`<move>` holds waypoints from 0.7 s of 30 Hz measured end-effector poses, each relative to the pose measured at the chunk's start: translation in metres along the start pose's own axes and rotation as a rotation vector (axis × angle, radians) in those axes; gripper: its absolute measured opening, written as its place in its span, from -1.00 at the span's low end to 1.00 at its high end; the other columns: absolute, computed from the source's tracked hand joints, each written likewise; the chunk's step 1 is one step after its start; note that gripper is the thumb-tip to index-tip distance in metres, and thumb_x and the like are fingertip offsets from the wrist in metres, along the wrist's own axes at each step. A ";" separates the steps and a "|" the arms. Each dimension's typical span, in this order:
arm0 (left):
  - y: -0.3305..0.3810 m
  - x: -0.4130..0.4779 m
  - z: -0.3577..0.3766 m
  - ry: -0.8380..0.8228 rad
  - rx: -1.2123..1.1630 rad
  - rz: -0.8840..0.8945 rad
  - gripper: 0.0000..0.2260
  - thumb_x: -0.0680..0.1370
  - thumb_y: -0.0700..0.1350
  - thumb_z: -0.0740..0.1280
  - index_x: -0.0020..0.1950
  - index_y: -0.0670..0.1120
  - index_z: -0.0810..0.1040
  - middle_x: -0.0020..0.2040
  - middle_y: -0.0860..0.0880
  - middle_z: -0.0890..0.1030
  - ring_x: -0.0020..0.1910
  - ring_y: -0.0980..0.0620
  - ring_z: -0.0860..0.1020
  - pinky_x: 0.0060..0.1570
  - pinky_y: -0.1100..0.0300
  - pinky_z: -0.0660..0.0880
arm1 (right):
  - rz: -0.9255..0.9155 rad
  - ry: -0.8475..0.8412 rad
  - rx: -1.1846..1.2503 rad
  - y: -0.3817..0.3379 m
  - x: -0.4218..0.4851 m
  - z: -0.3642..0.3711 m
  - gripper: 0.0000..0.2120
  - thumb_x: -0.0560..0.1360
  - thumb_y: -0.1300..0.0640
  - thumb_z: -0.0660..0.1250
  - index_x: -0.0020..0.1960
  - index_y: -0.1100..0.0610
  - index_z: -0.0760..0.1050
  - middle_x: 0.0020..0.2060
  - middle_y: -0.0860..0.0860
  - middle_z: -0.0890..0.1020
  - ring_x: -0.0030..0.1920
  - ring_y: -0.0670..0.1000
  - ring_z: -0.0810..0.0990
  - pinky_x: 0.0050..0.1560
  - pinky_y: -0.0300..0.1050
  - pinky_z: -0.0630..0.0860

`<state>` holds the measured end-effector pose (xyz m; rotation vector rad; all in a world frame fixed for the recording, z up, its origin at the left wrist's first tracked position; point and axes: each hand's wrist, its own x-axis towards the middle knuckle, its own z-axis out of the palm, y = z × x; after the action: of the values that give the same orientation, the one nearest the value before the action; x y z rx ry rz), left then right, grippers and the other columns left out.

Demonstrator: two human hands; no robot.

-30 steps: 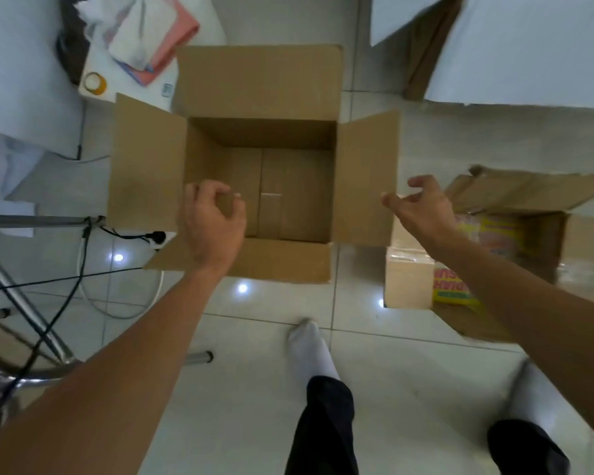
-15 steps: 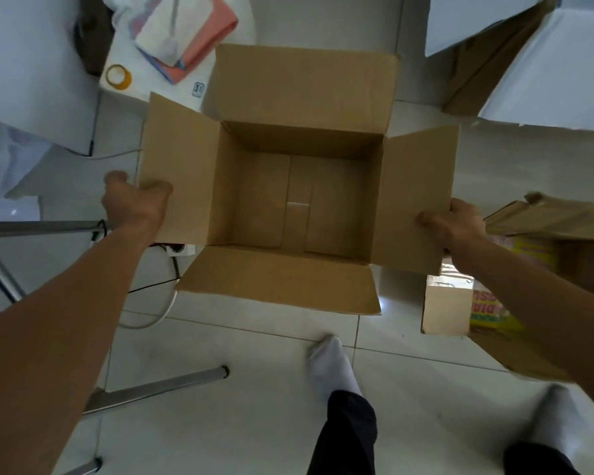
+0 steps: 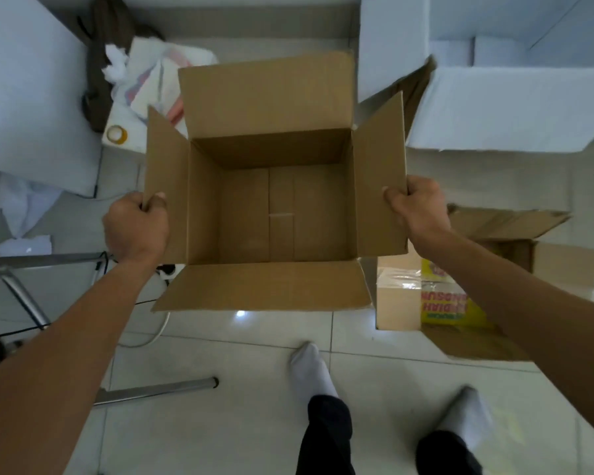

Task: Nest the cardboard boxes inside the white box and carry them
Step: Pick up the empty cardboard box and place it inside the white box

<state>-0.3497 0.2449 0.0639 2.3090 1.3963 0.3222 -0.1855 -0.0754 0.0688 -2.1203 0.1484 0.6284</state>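
An empty brown cardboard box (image 3: 282, 217) with all its flaps open hangs in front of me above the tiled floor. My left hand (image 3: 136, 228) grips the edge of its left flap. My right hand (image 3: 415, 209) grips the edge of its right flap. The big white box (image 3: 515, 108) stands open at the upper right, its near flap reaching toward the brown box. A second cardboard box (image 3: 402, 299) with a yellow printed label sits on the floor at the right, partly behind my right forearm.
Metal frame legs (image 3: 155, 389) and cables lie at the lower left. A tape roll (image 3: 117, 134) and a cloth pile (image 3: 148, 80) rest on a white surface at the upper left. My feet in white socks (image 3: 311, 371) stand on the tiles below the box.
My hands went from reaching into and beside the box to gripping its side flaps. The box has risen and come closer, shifted toward the white box.
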 end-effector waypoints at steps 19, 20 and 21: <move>0.343 -0.085 -0.087 0.055 -0.378 0.203 -0.63 0.43 -0.05 0.39 -0.46 -0.24 0.42 -0.50 -0.14 0.43 -0.45 -0.14 0.41 -0.34 0.08 0.39 | -0.259 0.294 -0.198 -0.113 0.014 -0.355 -0.76 0.49 0.10 0.29 -0.08 0.29 0.57 -0.19 0.19 0.63 -0.16 0.20 0.63 -0.16 0.02 0.58; 0.359 -0.083 -0.077 0.048 -0.399 0.211 -0.62 0.43 -0.05 0.39 -0.49 -0.22 0.39 -0.53 -0.10 0.41 -0.48 -0.12 0.39 -0.37 0.10 0.36 | -0.257 0.309 -0.198 -0.115 0.025 -0.364 -0.76 0.49 0.10 0.29 -0.07 0.28 0.57 -0.18 0.20 0.64 -0.15 0.21 0.63 -0.15 0.03 0.59; 0.374 -0.080 -0.066 0.041 -0.419 0.219 -0.59 0.43 -0.05 0.39 -0.51 -0.19 0.34 -0.55 -0.05 0.37 -0.52 -0.06 0.35 -0.41 0.15 0.31 | -0.251 0.318 -0.195 -0.116 0.036 -0.373 -0.78 0.50 0.09 0.29 -0.07 0.26 0.56 -0.17 0.18 0.63 -0.15 0.21 0.64 -0.13 0.02 0.59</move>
<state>-0.1196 0.0378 0.2977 2.1090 0.9784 0.6631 0.0256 -0.2984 0.3129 -2.3685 -0.0063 0.1601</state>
